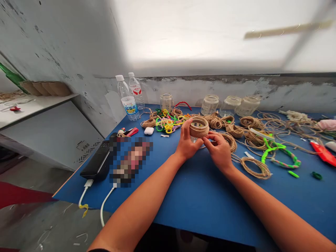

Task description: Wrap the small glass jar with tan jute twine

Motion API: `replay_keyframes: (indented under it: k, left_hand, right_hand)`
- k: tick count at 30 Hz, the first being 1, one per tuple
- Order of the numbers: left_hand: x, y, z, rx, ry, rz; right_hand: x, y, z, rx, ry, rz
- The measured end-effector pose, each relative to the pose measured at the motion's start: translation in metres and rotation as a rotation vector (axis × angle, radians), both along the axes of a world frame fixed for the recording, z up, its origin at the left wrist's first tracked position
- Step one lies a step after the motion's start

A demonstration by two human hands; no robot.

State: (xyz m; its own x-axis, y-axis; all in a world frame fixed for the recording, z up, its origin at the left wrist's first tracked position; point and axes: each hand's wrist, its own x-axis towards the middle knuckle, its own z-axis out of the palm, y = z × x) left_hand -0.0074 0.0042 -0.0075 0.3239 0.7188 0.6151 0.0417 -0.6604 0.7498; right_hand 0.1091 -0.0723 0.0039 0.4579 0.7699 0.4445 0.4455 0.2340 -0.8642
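A glass jar point(198, 128) with twine wound around its neck is held up over the blue table in front of me. My left hand point(187, 141) wraps the jar's left side, its fingers behind and the thumb across the front. On the lower right of the jar, my right hand point(218, 148) has thumb and fingertips pinched together at the wound twine point(200, 133). What exactly lies in that pinch is mostly hidden by the fingers. Just right of my right hand are twine coils, one loose coil point(256, 168) lying flat.
Several glass jars point(210, 104) stand along the wall behind heaps of twine and coloured pipe cleaners point(169, 122). Two plastic bottles point(129, 101), a white earphone case point(149, 131), a black power bank point(96, 162) and a blurred phone-like item with white cables occupy the left. A red tool point(324, 152) lies far right.
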Motion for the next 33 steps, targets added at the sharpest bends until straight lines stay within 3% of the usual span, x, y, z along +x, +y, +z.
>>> replay_keyframes:
  k: [25, 33]
  left_hand:
    - [-0.007, 0.003, 0.011, 0.008, 0.045, -0.011]
    - [-0.016, 0.008, 0.017, 0.040, 0.103, -0.069]
  right_hand:
    - [0.004, 0.002, -0.002, -0.010, -0.073, -0.033]
    - [0.003, 0.002, -0.005, -0.035, -0.033, 0.090]
